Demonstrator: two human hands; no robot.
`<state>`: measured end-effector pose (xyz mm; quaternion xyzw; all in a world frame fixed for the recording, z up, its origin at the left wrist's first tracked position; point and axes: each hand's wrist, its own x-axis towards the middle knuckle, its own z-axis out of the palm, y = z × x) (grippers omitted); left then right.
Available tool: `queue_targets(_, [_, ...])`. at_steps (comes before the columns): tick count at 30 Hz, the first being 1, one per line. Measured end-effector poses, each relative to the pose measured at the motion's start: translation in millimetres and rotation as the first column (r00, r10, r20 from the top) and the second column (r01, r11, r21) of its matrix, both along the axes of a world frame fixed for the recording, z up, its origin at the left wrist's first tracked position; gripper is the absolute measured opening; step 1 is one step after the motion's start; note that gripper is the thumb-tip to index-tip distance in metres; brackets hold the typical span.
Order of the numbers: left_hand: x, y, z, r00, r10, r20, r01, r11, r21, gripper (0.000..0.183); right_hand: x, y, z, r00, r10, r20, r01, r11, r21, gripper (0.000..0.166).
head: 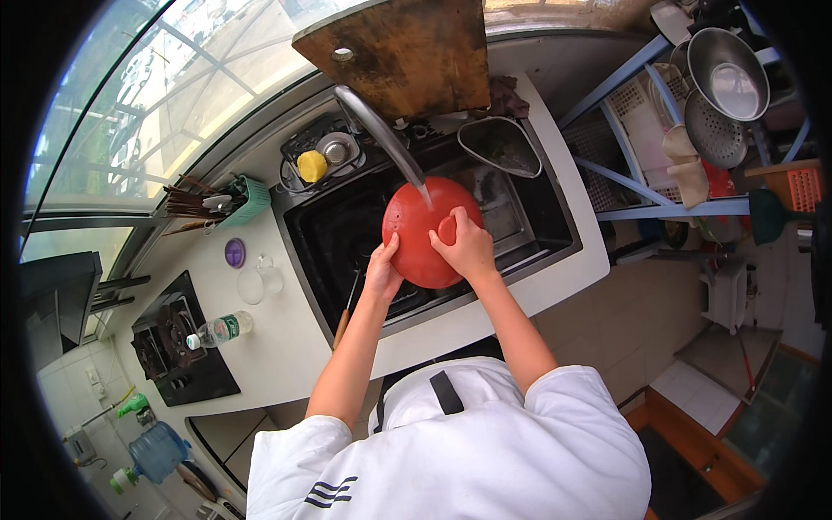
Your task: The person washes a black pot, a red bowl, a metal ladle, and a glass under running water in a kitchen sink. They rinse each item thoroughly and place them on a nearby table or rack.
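Observation:
A round red lid, apparently domed, is held over the black sink. My left hand grips its left edge, thumb on top. The fingers of my right hand are closed around the red knob near its middle. Water runs from the curved metal faucet onto the lid, and drops show on its surface. The underside of the lid is hidden.
A mesh strainer rests at the sink's back right. Behind the faucet leans a wooden cutting board. A wooden-handled utensil lies at the left rim. On the left counter are a plastic bottle and a glass pitcher.

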<state>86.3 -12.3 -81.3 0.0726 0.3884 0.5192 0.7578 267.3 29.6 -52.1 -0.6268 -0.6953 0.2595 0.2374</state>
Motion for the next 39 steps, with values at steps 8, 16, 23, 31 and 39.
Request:
queue_targets(8, [5.9,37.3,-4.3,0.968,-0.174,-0.179,0.169,0.985,-0.045,0.031,11.0,6.1,-29.4,0.957,-0.241,-0.158,0.213,0.961,-0.179,0.042])
queue_targets(16, [-26.1,94.7,-4.9,0.953,-0.153,-0.263,0.158,0.987,0.0,0.04,7.9,-7.0,-49.0,0.902,-0.377,-0.211,0.329,0.916,-0.231,0.043])
queue_targets(23, [-14.2,133.7,14.7,0.993,-0.036,0.111,0.037,0.999,-0.003,0.028,10.3,-6.3,-48.0,0.904,-0.391,-0.173,0.347,0.907,-0.239,0.045])
queue_targets(31, [7.1,159.7,25.4,0.943,0.143,0.299,-0.122,0.989,-0.085,0.018,15.5,-5.2,-51.1,0.917,-0.374,-0.14,0.334,0.91,-0.244,0.045])
queue_targets(39, [-2.7,172.1,-1.7,0.885,0.171,0.432,-0.13,0.984,-0.124,0.03,32.8,-3.9,-62.0,0.92,-0.389,-0.048,0.37,0.902,-0.224,0.047])
